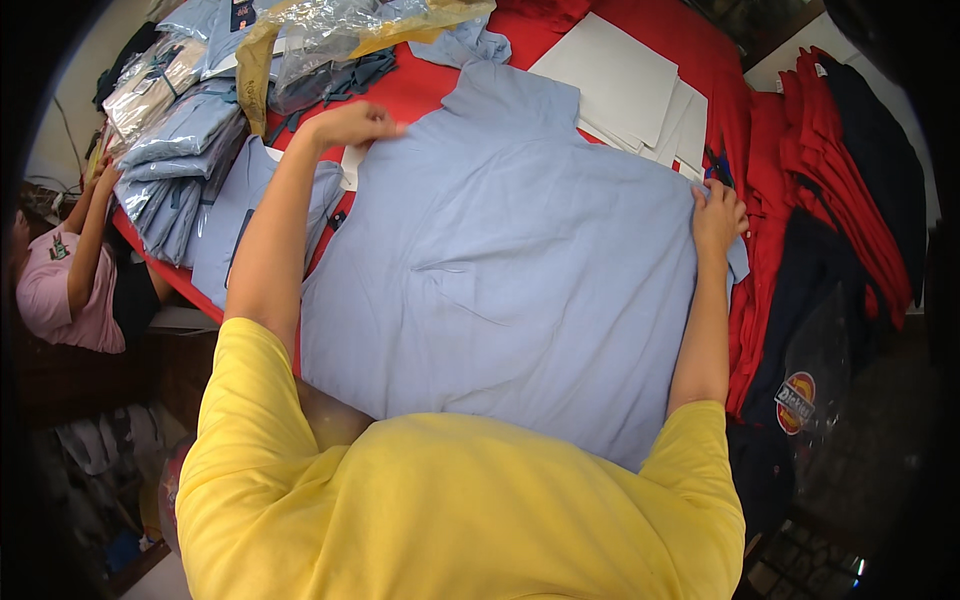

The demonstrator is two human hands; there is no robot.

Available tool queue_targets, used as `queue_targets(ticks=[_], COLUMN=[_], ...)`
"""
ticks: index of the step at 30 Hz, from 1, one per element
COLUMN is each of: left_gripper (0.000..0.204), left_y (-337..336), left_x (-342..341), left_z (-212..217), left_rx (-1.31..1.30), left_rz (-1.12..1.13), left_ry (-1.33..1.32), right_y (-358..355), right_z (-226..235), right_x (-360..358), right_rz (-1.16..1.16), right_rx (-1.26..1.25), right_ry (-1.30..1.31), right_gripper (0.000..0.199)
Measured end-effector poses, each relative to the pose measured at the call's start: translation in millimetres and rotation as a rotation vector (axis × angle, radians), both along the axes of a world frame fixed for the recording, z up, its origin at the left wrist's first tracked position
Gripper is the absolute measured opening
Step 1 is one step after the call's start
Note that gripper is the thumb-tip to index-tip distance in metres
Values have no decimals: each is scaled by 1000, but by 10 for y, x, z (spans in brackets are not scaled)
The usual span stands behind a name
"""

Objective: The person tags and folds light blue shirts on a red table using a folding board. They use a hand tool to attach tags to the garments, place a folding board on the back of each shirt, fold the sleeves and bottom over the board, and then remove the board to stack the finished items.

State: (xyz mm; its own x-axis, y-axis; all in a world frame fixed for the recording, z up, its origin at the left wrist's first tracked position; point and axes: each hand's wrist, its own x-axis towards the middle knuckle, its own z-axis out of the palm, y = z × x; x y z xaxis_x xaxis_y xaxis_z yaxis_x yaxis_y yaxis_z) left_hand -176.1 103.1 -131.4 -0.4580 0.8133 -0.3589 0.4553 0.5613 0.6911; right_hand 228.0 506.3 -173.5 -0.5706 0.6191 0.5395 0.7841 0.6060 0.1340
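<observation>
A light blue shirt [500,270] lies spread across the table in front of me, with its collar end toward the far side. Creases run over its middle, and its near edge passes under my yellow top. My left hand [352,126] is at the shirt's far left shoulder edge, its fingers curled and the fingertips meeting the cloth. At the right edge of the shirt, my right hand [718,216] has its fingers bent over the fabric, and a bit of blue cloth sticks out beyond it.
White sheets [620,85] lie beyond the shirt on the red cloth [712,60]. Packed blue garments [180,150] and clear plastic bags [340,40] fill the far left. Red garments [765,240] and dark ones [810,270] lie right. A person in pink [75,285] is at the left.
</observation>
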Motion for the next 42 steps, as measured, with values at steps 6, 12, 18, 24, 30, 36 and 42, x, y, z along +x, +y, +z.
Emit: queue_targets(ticks=[6, 12, 18, 24, 30, 36, 42], left_gripper=[26, 28, 20, 35, 31, 30, 27], left_y=[-256, -234, -609, -1234, -1452, -2441, -2675], left_x=[41, 179, 1039, 1811, 2060, 2543, 2556], left_z=[-68, -133, -6, -720, -534, -446, -630], left_rx=[134, 32, 286, 322, 398, 105, 56], left_rz=[70, 142, 175, 155, 213, 372, 329], left_ry=[-34, 596, 954, 970, 790, 774, 571], right_y=[-668, -735, -1606, -2775, -3403, -3608, -3442], right_z=[-165, -260, 258, 341, 221, -307, -543], right_x=[449, 536, 1465, 2742, 3307, 3627, 3726], right_rz=[-42, -5, 126, -329, -495, -691, -578], right_rx=[-302, -331, -503, -744, -669, -597, -723], right_ry=[-77, 148, 249, 144, 140, 548, 822], right_gripper=[42, 48, 33, 21, 28, 35, 40])
